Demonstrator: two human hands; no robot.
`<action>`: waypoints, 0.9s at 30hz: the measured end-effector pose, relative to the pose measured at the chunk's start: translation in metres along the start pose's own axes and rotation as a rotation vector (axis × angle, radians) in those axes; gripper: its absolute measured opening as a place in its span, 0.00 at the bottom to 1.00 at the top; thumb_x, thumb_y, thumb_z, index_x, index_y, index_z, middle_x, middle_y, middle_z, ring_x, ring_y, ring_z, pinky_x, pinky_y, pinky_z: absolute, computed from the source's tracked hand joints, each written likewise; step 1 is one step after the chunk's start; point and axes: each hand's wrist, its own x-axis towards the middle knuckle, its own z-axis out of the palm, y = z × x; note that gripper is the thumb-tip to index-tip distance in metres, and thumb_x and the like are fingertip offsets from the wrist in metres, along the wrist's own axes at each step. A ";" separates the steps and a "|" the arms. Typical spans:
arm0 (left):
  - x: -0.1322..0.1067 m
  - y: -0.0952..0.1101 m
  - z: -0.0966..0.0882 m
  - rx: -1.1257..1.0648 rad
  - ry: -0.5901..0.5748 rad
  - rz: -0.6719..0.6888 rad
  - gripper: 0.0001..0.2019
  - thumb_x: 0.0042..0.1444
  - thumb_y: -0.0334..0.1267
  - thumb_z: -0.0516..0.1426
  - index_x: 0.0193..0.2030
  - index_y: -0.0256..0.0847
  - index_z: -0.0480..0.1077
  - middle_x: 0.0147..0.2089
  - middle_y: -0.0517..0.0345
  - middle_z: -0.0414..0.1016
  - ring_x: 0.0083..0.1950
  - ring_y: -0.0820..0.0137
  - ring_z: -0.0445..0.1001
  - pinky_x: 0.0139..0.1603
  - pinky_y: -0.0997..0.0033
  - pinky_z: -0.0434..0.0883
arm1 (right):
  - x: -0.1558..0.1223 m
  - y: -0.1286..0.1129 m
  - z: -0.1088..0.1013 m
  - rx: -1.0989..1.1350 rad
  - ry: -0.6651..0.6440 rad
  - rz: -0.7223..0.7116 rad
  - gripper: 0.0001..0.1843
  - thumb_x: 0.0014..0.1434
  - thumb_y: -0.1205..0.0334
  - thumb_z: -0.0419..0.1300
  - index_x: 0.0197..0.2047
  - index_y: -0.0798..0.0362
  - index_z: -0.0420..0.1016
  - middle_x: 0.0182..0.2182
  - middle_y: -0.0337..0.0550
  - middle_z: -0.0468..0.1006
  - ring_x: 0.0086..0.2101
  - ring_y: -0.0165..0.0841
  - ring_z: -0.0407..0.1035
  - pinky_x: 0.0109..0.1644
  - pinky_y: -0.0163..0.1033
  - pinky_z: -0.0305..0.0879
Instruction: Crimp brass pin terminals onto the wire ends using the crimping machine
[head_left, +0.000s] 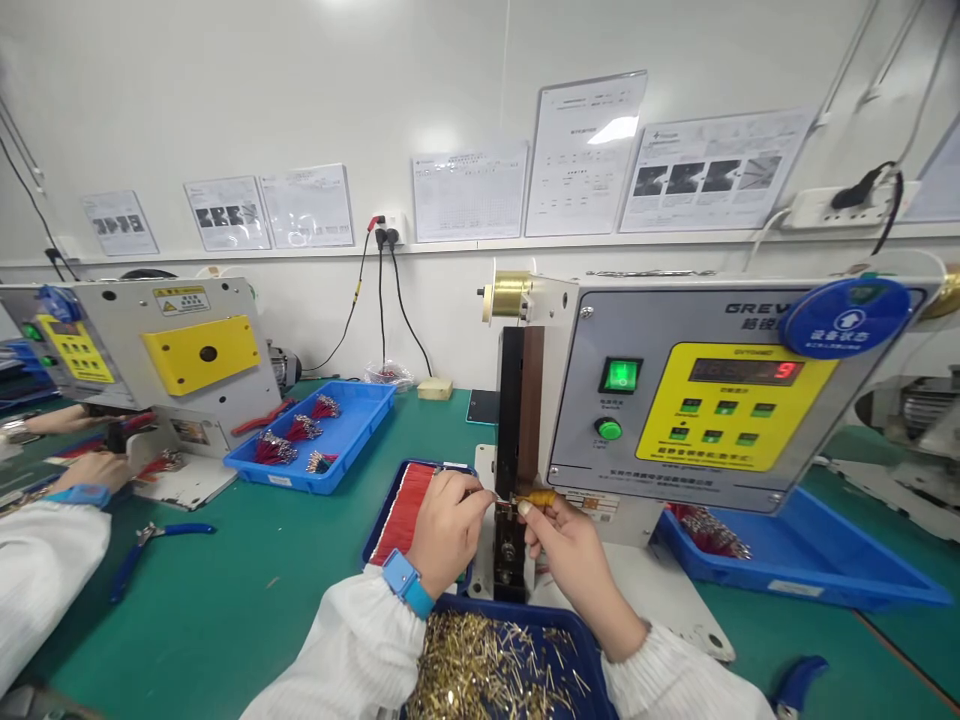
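My left hand (448, 525), with a blue wrist strap (407, 583), is closed in a pinch at the front of the machine's dark upright head (510, 440). A thin reddish wire end (498, 498) shows at its fingertips. Facing it from the other side, my right hand (568, 548) has thumb and fingers pressed together at the same spot. A yellow wrapped piece (538, 497) shows just behind the right thumb; whether the fingers hold it or something small is hidden. Below both hands sits a dark blue tray (583, 625) of loose gold-coloured metal pins (480, 660).
Left of the machine (600, 460), red wires (401, 515) lie in a tray. Blue trays (352, 470) (810, 580) hold wire bundles. Blue-handled pliers (161, 540) rest on the green table (247, 600). A co-worker's hands (94, 470) are at another machine (195, 350).
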 end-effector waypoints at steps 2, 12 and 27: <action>0.000 0.000 0.000 -0.001 0.015 -0.002 0.11 0.63 0.26 0.50 0.41 0.40 0.72 0.37 0.54 0.70 0.41 0.66 0.66 0.42 0.66 0.66 | 0.000 -0.002 0.000 -0.011 0.002 0.002 0.32 0.40 0.30 0.65 0.28 0.53 0.69 0.15 0.36 0.67 0.16 0.30 0.60 0.20 0.36 0.60; 0.001 0.000 -0.001 -0.034 0.005 0.000 0.10 0.64 0.27 0.50 0.37 0.39 0.70 0.36 0.55 0.71 0.41 0.67 0.64 0.43 0.66 0.65 | -0.007 0.001 0.005 -0.070 0.073 -0.016 0.29 0.44 0.32 0.63 0.30 0.52 0.68 0.17 0.37 0.68 0.16 0.30 0.61 0.17 0.34 0.56; 0.000 -0.002 0.000 -0.032 -0.018 -0.014 0.10 0.65 0.28 0.49 0.37 0.39 0.70 0.36 0.55 0.71 0.41 0.67 0.64 0.42 0.65 0.65 | -0.006 0.002 0.005 -0.085 0.082 -0.029 0.29 0.44 0.32 0.64 0.29 0.53 0.70 0.16 0.38 0.69 0.17 0.32 0.63 0.18 0.36 0.59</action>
